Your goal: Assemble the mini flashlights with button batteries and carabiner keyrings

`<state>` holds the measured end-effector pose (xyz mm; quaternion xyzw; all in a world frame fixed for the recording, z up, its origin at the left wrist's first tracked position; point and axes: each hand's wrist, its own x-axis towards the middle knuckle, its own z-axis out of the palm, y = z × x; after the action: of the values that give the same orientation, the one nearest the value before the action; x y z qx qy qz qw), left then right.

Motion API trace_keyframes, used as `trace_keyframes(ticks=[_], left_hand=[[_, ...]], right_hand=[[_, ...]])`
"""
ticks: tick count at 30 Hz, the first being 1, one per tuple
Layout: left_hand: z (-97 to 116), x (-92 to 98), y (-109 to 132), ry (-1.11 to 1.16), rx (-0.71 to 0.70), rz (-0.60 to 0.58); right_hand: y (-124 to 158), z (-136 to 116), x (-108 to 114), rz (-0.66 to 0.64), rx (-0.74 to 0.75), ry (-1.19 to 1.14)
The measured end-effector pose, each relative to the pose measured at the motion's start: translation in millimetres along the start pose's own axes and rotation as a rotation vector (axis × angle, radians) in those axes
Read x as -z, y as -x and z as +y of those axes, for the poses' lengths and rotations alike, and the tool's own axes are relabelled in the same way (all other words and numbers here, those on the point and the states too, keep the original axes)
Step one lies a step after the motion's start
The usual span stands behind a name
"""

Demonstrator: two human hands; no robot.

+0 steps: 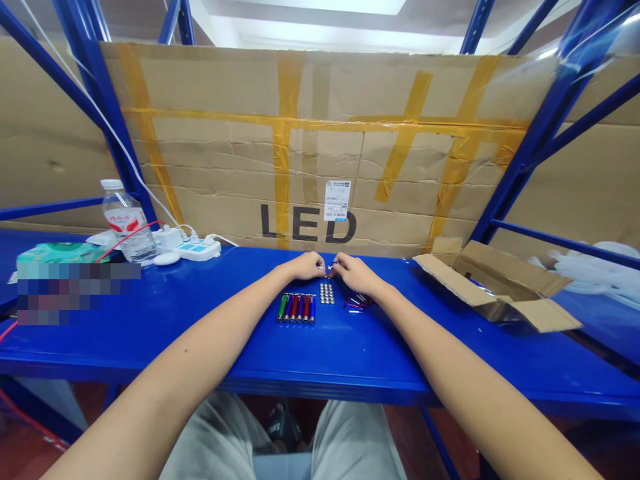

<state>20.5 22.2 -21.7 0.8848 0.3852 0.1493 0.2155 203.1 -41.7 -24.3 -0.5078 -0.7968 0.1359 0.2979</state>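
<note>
My left hand (307,266) is closed in a pinch around a small silvery piece too small to name. Close beside it, my right hand (353,272) pinches a tiny thing with blue and silver on it, perhaps a clip. Just in front of the hands lies a small grid of round silver button cells (327,294). To their left is a neat row of metal tubes like mini torches (296,309), in green, blue, red and purple. A small pile of blue and red carabiner clips (355,307) lies under my right wrist, partly hidden.
An open cardboard box (480,283) stands at the right on the blue table (350,353). At the left are a water bottle (129,223), a white power strip (195,249) and a green packet (60,253). A large cardboard panel (225,173) closes off the back.
</note>
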Motion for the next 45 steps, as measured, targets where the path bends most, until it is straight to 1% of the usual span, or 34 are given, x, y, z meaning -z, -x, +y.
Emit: trace_keyframes(ticks=[5,10,17,25,33,35,38,41,45], left_hand=[[4.1,1.2,1.0,0.044,0.032,0.002],[6.2,0.0,-0.7,0.035,0.010,0.005],[5.5,2.3,1.8,0.021,-0.001,-0.083],[6.5,6.2,5.2,0.023,-0.013,-0.122],[3.9,7.0,4.6,0.028,-0.016,-0.138],[3.3,6.7,3.9,0.027,-0.015,-0.141],[1.6,8.5,5.6,0.042,-0.009,-0.105],[-1.3,15.6,15.0,0.026,0.046,-0.043],[-6.1,29.3,37.1,-0.133,0.247,0.019]], right_hand=[[-0.4,2.9,0.0,-0.002,-0.004,-0.024],[0.7,0.1,1.5,-0.003,-0.015,-0.028],[1.6,-1.7,3.9,-0.024,-0.027,-0.043],[3.2,-3.7,3.5,-0.035,-0.017,-0.069],[5.3,-10.3,3.7,-0.038,-0.027,-0.068],[4.9,-10.2,3.9,-0.037,-0.024,-0.104],[4.5,-8.5,8.1,0.005,-0.023,-0.177],[5.7,-5.0,17.2,0.076,-0.055,-0.200],[8.7,1.6,28.4,0.114,-0.101,-0.117]])
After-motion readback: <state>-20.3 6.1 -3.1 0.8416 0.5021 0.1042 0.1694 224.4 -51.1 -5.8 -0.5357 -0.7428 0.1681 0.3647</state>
